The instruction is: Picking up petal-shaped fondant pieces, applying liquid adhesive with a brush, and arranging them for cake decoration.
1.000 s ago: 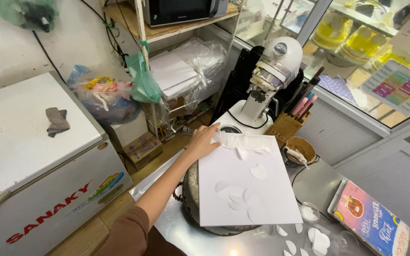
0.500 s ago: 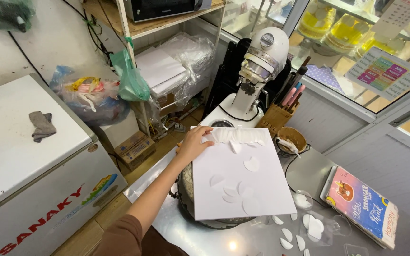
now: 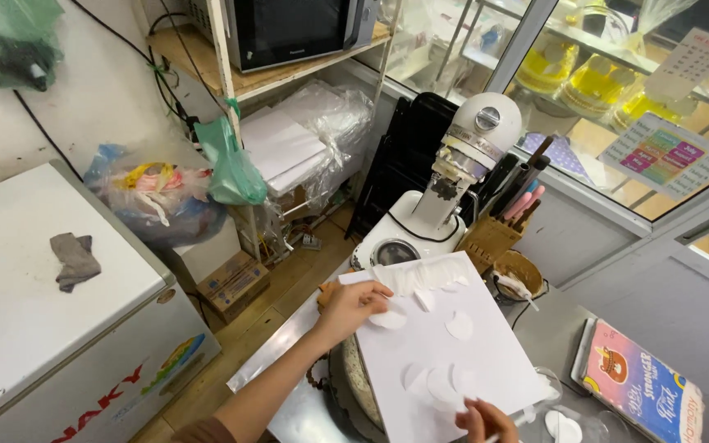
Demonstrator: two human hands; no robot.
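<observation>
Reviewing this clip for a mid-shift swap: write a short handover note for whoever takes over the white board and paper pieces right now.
Left hand: open, fingers resting on the white board near its far left corner, beside a round paper piece.
Right hand: at the board's near edge, mostly out of frame; grip cannot be told.
The board lies over a round pan, in front of the stand mixer.
Done: several paper pieces sit on the board.
Left: more paper pieces lie on the steel counter.

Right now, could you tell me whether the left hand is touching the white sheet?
Touching. The head view shows the left hand with its fingers laid flat on the near-left part of the white sheet, beside a small white round piece.
</observation>
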